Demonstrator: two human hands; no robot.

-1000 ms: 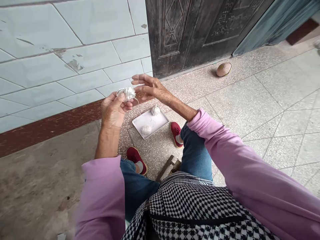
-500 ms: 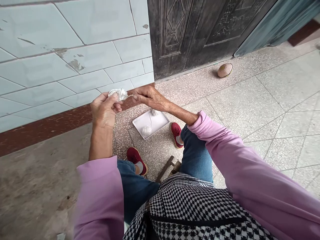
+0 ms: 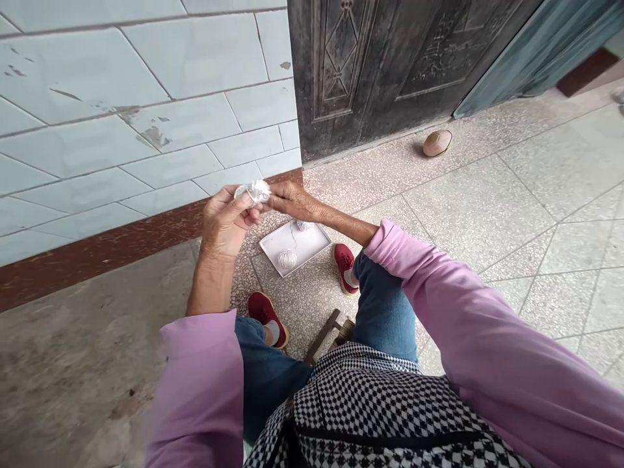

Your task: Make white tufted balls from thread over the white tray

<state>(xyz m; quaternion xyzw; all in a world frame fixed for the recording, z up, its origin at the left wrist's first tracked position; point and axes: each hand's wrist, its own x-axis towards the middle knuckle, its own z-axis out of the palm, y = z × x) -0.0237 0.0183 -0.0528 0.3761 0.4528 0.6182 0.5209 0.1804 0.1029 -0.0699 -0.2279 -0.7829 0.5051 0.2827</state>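
Note:
My left hand (image 3: pixel 227 221) is closed around a small bundle of white yarn (image 3: pixel 256 191), thumb pressed on its near side. My right hand (image 3: pixel 295 200) is beside the bundle's right end, fingers pinched together on the yarn's strand; the fingertips are partly hidden behind the bundle. Below the hands, a shallow white tray (image 3: pixel 308 247) lies on the floor. One white yarn ball (image 3: pixel 287 259) sits in its near left corner, and a second ball (image 3: pixel 303 225) is at the far side, partly covered by my right hand and wrist. A thin strand runs up from the near ball.
A wooden stool (image 3: pixel 324 338) shows between my legs, with my red shoes (image 3: pixel 266 315) on either side of the tray. A tiled wall (image 3: pixel 195 130) stands ahead on the left, a dark carved door (image 3: pixel 375 65) ahead. A deflated-looking ball (image 3: pixel 437 143) lies near the door.
Both hands have come closer together. My left hand with the yarn bundle has moved right and slightly down in view; the strand stretched between the hands has shortened.

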